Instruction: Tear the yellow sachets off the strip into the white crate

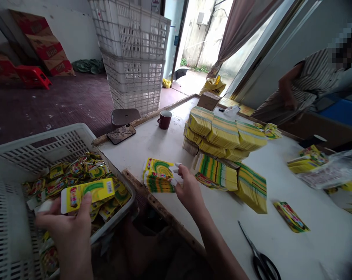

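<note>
My left hand (68, 225) is closed on a yellow and green cardboard sleeve (98, 190), thumb on its printed face, over the white plastic basket (85, 134). Many small yellow and green packets (74, 167) lie in that basket. On the table, my right hand (187, 188) is at the right edge of a short stack of similar flat sleeves (158, 173). Its thumb and forefinger are spread apart there, touching the stack's edge. White covers sit on several fingertips. I cannot make out whether the top sleeve is lifted.
Bundled sleeves (225, 136) are piled on the white table (222, 225). Scissors (262, 256) and a single packet (291, 217) lie nearer right. A mug (164, 119) and phone (121, 133) are at the left edge. Crates (135, 58) stand behind; a person (310, 81) is at right.
</note>
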`<action>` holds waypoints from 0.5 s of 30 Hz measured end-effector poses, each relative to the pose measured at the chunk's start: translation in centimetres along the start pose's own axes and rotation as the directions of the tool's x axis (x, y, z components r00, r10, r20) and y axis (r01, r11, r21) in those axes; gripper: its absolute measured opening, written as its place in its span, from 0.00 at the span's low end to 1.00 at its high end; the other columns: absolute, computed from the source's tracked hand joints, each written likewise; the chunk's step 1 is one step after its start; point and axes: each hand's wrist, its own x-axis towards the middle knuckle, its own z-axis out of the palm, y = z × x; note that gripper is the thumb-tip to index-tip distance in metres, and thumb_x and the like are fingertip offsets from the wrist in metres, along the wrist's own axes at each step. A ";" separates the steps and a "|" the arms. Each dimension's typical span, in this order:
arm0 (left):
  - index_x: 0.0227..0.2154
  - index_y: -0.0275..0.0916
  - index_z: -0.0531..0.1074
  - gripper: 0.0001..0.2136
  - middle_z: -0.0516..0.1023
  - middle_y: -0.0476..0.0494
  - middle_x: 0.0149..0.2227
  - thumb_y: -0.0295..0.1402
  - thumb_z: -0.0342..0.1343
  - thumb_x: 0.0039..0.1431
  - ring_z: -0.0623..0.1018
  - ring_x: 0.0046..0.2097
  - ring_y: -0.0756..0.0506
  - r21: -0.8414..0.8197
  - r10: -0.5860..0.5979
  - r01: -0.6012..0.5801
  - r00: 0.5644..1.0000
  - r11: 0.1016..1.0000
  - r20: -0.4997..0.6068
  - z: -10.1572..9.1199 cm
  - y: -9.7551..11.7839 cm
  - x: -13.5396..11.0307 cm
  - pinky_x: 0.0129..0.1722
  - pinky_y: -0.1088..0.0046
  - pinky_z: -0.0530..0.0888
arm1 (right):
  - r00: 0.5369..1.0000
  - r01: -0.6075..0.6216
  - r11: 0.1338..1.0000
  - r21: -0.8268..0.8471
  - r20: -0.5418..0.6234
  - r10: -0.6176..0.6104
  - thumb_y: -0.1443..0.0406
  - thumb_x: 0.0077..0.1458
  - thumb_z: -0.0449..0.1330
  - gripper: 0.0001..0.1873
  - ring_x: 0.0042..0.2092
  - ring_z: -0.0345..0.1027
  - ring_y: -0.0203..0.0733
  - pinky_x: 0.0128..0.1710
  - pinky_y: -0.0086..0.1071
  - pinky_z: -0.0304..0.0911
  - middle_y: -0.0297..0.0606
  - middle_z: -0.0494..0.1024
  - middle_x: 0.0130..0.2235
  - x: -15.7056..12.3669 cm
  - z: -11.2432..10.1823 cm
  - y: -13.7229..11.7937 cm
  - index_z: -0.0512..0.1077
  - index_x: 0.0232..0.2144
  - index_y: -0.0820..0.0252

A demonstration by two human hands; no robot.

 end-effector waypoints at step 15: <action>0.45 0.43 0.61 0.27 0.70 0.39 0.49 0.38 0.67 0.42 0.72 0.51 0.40 -0.217 -0.086 0.172 0.931 0.961 0.355 2.0 -2.6 -1.0 0.52 0.55 0.67 | 0.992 -0.006 0.978 -0.206 0.125 0.032 0.79 0.44 0.53 0.28 0.43 0.67 0.50 0.44 0.41 0.63 0.49 0.74 0.43 1.7 2.0 1.0 0.65 0.50 0.66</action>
